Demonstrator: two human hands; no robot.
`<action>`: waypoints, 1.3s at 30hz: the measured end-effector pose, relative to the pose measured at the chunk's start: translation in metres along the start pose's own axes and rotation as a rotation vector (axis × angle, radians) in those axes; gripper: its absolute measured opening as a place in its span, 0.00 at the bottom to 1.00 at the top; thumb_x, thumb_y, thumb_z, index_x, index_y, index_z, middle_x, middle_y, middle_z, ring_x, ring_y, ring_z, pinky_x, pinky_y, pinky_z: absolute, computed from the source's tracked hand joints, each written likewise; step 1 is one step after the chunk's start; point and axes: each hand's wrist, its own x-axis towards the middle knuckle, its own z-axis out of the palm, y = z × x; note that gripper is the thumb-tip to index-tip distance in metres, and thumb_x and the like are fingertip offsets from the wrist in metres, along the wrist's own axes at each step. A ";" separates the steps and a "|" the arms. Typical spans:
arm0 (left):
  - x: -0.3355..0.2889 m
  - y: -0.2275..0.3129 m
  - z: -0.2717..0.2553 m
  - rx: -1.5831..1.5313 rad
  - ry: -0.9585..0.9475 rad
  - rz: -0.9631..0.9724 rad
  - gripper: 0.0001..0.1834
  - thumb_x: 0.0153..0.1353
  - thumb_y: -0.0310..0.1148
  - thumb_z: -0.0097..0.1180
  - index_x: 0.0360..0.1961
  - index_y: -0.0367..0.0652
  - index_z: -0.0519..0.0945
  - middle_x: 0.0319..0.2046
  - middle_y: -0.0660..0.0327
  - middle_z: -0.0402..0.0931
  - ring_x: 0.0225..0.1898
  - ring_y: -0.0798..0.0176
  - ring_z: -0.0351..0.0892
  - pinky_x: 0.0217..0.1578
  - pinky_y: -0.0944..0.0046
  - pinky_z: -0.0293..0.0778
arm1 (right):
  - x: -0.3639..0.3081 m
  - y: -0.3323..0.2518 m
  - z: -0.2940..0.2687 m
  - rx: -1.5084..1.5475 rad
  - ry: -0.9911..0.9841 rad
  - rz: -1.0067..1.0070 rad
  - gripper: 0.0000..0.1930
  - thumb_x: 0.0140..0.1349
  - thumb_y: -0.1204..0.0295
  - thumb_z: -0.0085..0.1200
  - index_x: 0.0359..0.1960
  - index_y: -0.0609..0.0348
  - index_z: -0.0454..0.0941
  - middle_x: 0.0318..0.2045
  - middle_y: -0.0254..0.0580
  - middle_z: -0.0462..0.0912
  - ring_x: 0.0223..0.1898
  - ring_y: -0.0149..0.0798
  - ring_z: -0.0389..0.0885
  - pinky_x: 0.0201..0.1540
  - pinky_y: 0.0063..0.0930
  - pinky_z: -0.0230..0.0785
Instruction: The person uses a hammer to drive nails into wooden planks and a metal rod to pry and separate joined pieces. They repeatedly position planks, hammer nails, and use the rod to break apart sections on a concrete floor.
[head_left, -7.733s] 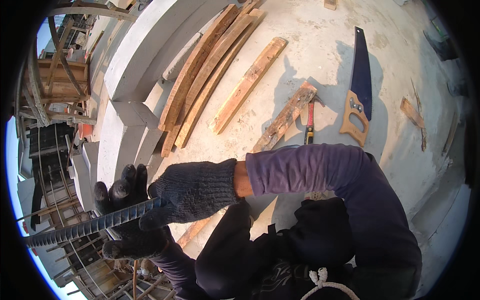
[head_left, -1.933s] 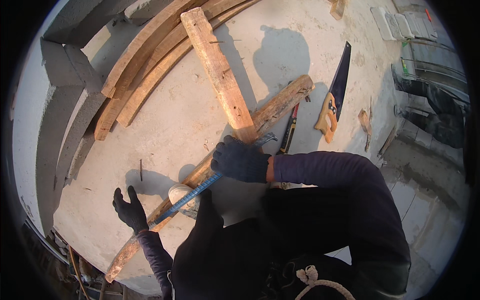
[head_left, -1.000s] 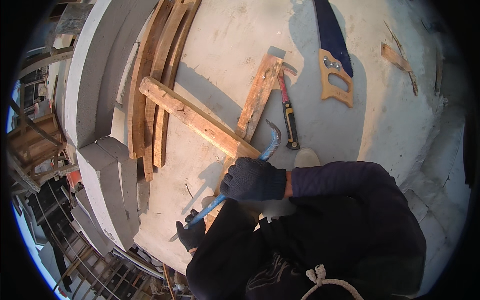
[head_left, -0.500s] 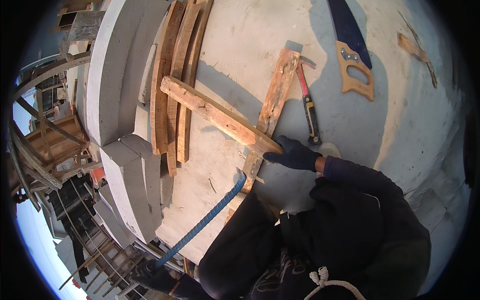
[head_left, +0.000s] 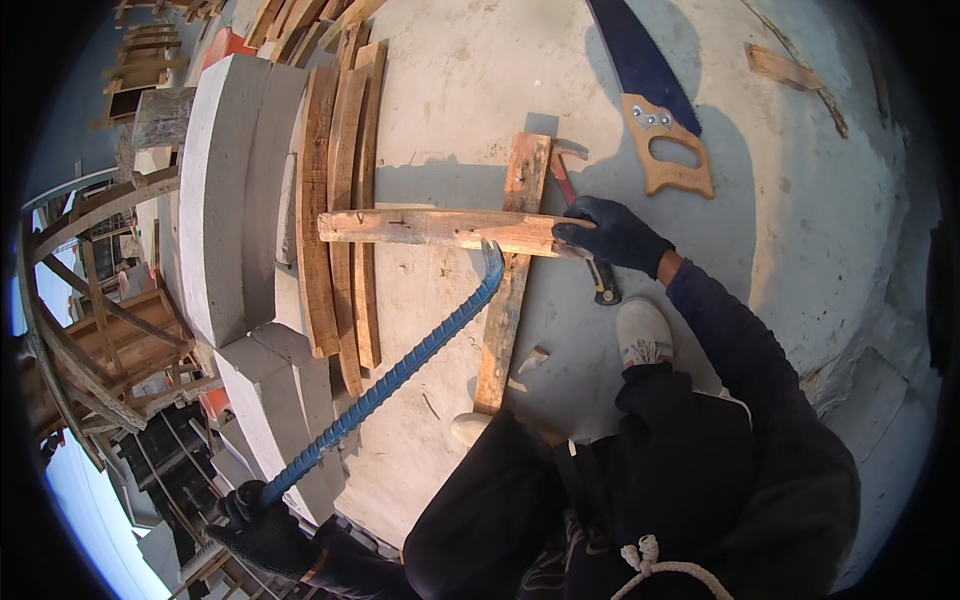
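My left hand [head_left: 262, 520], in a dark glove, grips the low end of a long blue ribbed steel bar [head_left: 400, 370]. The bar's curved tip hooks against a horizontal wooden plank [head_left: 440, 228]. My right hand [head_left: 612, 232], also gloved, clasps the right end of that plank. The plank lies crosswise over a second plank [head_left: 510, 290] that runs toward my feet. A hammer [head_left: 580, 230] with a red and black handle lies partly under my right hand.
A handsaw [head_left: 650, 100] with a wooden handle rests on the concrete slab [head_left: 800, 220] at the upper right. Several curved boards [head_left: 340, 200] lie along the concrete parapet [head_left: 225, 190] on the left. Beyond the parapet is wooden scaffolding [head_left: 110, 320] and a drop. My shoes [head_left: 642, 332] stand on the slab.
The view has swung, and the crosswise plank now lies level. My right hand has slid onto the plank's right end. My left hand stays low on the blue bar.
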 end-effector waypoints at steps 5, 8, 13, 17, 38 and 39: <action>0.018 0.083 0.088 -0.684 0.096 -0.268 0.21 0.78 0.48 0.47 0.33 0.43 0.70 0.24 0.62 0.65 0.32 0.59 0.70 0.57 0.46 0.72 | -0.027 -0.057 -0.004 -0.289 0.526 -0.422 0.34 0.61 0.48 0.68 0.59 0.62 0.76 0.48 0.52 0.83 0.50 0.50 0.83 0.54 0.40 0.75; 0.026 0.106 0.103 -1.251 -0.372 -0.299 0.24 0.74 0.50 0.52 0.27 0.42 0.70 0.24 0.62 0.65 0.35 0.58 0.71 0.61 0.47 0.68 | -0.042 -0.116 0.002 -0.299 0.486 -0.781 0.38 0.55 0.45 0.71 0.60 0.57 0.76 0.50 0.48 0.80 0.53 0.53 0.80 0.57 0.49 0.73; 0.042 0.141 0.124 -1.085 -0.455 -0.193 0.26 0.73 0.54 0.52 0.28 0.40 0.70 0.25 0.60 0.68 0.37 0.57 0.73 0.64 0.44 0.67 | 0.005 -0.134 0.065 -0.277 0.160 -0.853 0.36 0.57 0.48 0.69 0.62 0.55 0.73 0.45 0.48 0.79 0.47 0.49 0.80 0.52 0.48 0.71; 0.064 0.159 0.133 -0.800 -0.469 -0.031 0.26 0.76 0.51 0.47 0.34 0.36 0.72 0.31 0.56 0.77 0.44 0.53 0.78 0.65 0.42 0.65 | 0.030 -0.129 0.062 -0.305 0.202 -0.745 0.19 0.61 0.54 0.69 0.40 0.53 0.77 0.27 0.39 0.78 0.29 0.46 0.81 0.35 0.44 0.71; 0.038 0.256 0.207 -0.788 -0.528 0.028 0.25 0.80 0.50 0.40 0.38 0.37 0.76 0.32 0.56 0.69 0.41 0.55 0.75 0.71 0.36 0.58 | 0.079 -0.105 0.028 -0.104 0.288 -0.771 0.16 0.58 0.59 0.70 0.37 0.52 0.76 0.28 0.42 0.78 0.32 0.49 0.80 0.38 0.46 0.71; 0.032 0.244 0.199 -0.785 -0.518 0.055 0.24 0.80 0.49 0.41 0.40 0.37 0.75 0.34 0.56 0.69 0.43 0.55 0.74 0.71 0.37 0.59 | 0.077 -0.103 0.032 -0.149 0.264 -0.755 0.16 0.58 0.59 0.70 0.36 0.52 0.76 0.28 0.41 0.77 0.32 0.48 0.81 0.39 0.46 0.71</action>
